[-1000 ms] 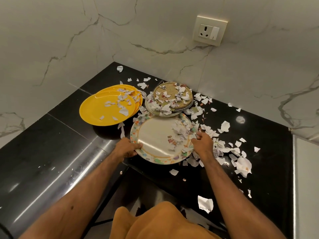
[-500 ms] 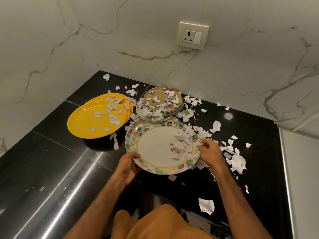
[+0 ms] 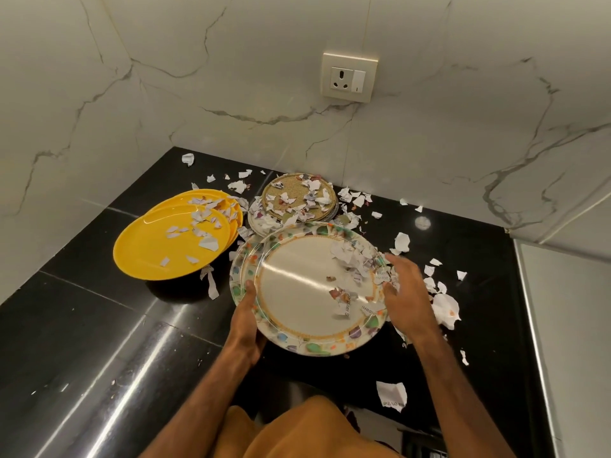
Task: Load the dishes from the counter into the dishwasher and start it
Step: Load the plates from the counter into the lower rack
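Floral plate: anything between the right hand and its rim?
Nothing solid. The right hand is open at the floral plate's right edge with only loose paper scraps there. The left hand already grips the near-left rim.

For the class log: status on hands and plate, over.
Left hand grips floral plate. Right hand open by rim. Paper scraps on plate.

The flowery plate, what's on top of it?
Torn paper scraps lie on the flowery plate, mostly toward its right side. The left hand grips its near rim; the right hand covers its right edge, hiding whatever lies there.
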Tool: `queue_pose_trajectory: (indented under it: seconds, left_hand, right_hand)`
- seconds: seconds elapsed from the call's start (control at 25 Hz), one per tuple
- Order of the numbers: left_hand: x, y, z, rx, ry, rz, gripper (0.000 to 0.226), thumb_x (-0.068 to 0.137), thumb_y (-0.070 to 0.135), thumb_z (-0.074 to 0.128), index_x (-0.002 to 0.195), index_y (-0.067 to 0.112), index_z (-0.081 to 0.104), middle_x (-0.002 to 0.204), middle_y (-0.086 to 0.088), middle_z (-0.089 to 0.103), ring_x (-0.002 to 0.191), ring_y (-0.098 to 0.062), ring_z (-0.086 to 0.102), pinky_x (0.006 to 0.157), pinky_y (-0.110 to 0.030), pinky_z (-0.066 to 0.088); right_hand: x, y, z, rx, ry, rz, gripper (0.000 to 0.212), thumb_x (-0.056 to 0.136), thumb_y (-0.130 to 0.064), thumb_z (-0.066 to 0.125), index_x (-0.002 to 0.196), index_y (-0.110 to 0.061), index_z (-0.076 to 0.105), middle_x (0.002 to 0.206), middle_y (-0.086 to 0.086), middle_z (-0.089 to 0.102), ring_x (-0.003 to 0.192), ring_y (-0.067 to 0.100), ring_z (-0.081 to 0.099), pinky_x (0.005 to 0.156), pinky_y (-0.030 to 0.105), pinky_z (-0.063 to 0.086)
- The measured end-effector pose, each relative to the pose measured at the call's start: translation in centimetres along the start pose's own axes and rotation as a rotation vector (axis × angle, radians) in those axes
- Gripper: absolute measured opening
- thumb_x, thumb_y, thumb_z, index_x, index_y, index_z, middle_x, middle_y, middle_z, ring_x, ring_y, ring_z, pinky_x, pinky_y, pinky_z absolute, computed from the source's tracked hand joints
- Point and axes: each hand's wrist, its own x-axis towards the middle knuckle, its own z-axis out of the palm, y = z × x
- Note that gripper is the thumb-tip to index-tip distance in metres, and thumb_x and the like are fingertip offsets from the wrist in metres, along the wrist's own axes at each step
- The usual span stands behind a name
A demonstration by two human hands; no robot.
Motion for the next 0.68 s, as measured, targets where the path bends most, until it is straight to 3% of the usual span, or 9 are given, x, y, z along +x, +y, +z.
queue_pose_trajectory:
  seconds: [0.12,0.24,0.32,0.52,0.6,0.68]
  left_hand:
    - [-0.3,0.3,1.4,0.004,0.019,0.046,0.065,0.093,0.07,0.048,0.134,0.022,0.065,0.121,-0.013,0.074,0.107,-0.034,0.073,0.095,-0.055,0.057]
    - [-0.6,0.8,2.9,0.022,-0.004,0.077,0.069,0.091,0.076,0.042,0.132,0.025,0.065,0.118,-0.012,0.075,0.104,-0.033,0.074,0.085,-0.05,0.062]
    - [-0.8,1.1,4.2,0.065,-0.021,0.084,0.067,0.092,0.077,0.037,0.127,0.028,0.067,0.116,-0.01,0.076,0.102,-0.031,0.075,0.081,-0.047,0.062]
    - [-1.3,2.5,8.0,0.26,-0.078,0.135,0.066,0.094,0.078,0.026,0.082,0.045,0.081,0.097,-0.003,0.08,0.099,-0.03,0.075,0.095,-0.051,0.058]
    - [-0.8,3.4,9.1,0.291,-0.104,0.186,0.062,0.092,0.082,0.023,0.087,0.054,0.078,0.1,0.001,0.08,0.104,-0.027,0.074,0.097,-0.05,0.058]
    - [-0.2,4.4,9.6,0.323,-0.089,0.242,0.061,0.087,0.09,0.021,0.108,0.061,0.071,0.113,0.005,0.078,0.113,-0.024,0.07,0.098,-0.048,0.057]
  right_hand:
    - [-0.3,-1.6,1.8,-0.254,-0.072,-0.145,0.069,0.107,-0.048,0.048,0.166,-0.035,0.015,0.174,-0.011,0.001,0.159,0.013,0.005,0.126,0.047,0.016]
    - [1.8,-2.0,3.2,-0.391,-0.01,-0.127,0.088,0.098,-0.082,0.021,0.166,-0.034,-0.005,0.173,-0.003,-0.017,0.16,0.017,-0.012,0.125,0.043,-0.007]
    - [3.8,-2.7,3.6,-0.377,0.035,-0.105,0.088,0.095,-0.084,0.008,0.166,-0.033,-0.005,0.174,0.001,-0.016,0.16,0.02,-0.016,0.126,0.044,-0.013]
    - [7.1,-7.2,5.8,-0.302,-0.036,-0.251,0.077,0.103,-0.074,0.013,0.167,-0.031,0.008,0.175,-0.002,-0.004,0.161,0.018,-0.006,0.13,0.052,0.005]
    - [6.7,-8.9,7.0,-0.311,-0.104,-0.378,0.073,0.106,-0.068,0.013,0.167,-0.028,0.005,0.175,-0.004,-0.004,0.161,0.015,-0.006,0.131,0.049,0.004]
    - [5.6,-9.8,7.9,-0.331,-0.176,-0.506,0.066,0.11,-0.06,0.013,0.167,-0.031,-0.002,0.174,-0.008,-0.01,0.159,0.011,-0.013,0.131,0.044,-0.001]
